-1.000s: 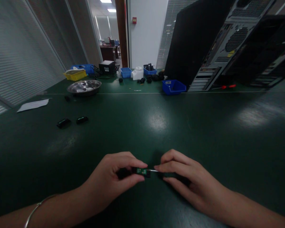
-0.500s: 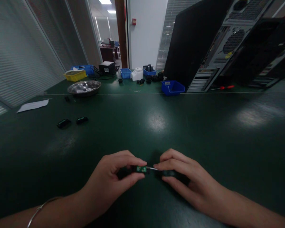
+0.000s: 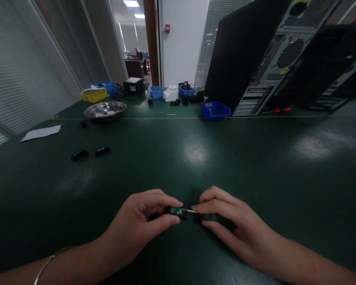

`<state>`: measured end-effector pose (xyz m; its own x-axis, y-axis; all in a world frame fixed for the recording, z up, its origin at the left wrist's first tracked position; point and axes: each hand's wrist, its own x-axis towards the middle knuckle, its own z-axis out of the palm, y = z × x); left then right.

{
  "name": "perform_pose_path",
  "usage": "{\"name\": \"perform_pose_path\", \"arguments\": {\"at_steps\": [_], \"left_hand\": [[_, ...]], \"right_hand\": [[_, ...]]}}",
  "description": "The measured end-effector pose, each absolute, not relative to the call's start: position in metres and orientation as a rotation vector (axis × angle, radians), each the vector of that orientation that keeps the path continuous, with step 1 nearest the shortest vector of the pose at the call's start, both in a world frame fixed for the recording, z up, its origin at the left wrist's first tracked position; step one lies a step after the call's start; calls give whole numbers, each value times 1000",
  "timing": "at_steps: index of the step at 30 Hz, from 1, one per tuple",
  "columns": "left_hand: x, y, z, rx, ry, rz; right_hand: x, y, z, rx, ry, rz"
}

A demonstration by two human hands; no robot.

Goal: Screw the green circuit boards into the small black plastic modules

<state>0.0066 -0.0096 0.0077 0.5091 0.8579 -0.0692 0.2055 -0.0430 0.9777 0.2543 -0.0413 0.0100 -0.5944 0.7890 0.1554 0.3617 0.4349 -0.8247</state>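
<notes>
My left hand (image 3: 150,219) pinches a small black part with a green circuit board (image 3: 176,210) between thumb and fingers, low over the table. In my right hand (image 3: 228,217) is a screwdriver (image 3: 191,211) with a thin metal shaft and a dark handle mostly hidden by the fingers. Its tip meets the right end of the black part; the exact contact is too small to make out. Two similar black pieces, a left one (image 3: 79,154) and a right one (image 3: 102,151), lie farther off on the left of the table.
The green table (image 3: 154,158) carries a metal bowl (image 3: 105,111), a paper sheet (image 3: 40,133), a yellow tray (image 3: 94,95) and a blue bin (image 3: 215,111). A computer case (image 3: 240,51) stands at the back right, with a red-handled tool (image 3: 280,110) near it.
The black part has tilted slightly in my left hand, so more of its dark right end shows. My right hand and the screwdriver stay almost in place.
</notes>
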Motion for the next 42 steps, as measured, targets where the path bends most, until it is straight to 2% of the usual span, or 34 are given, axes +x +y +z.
{"name": "perform_pose_path", "arguments": {"at_steps": [10,17,25,31,36,42], "left_hand": [[8,-11,7,1555,920,697],[2,-8,1,2002,968,788],[2,-7,3,2194,895,586],[-12,3,4,2169,798,753],[-15,8,9,2334,466,500],[-10,6,7,2326,675,500]], "right_hand": [[254,-40,11,-967,-2144,1055],[254,-40,12,-1005,-2127,1038],[253,-39,11,-1008,-2072,979],[253,-41,10,-1007,-2071,991],[253,-41,10,-995,-2057,970],[251,-39,12,-995,-2053,941]]}}
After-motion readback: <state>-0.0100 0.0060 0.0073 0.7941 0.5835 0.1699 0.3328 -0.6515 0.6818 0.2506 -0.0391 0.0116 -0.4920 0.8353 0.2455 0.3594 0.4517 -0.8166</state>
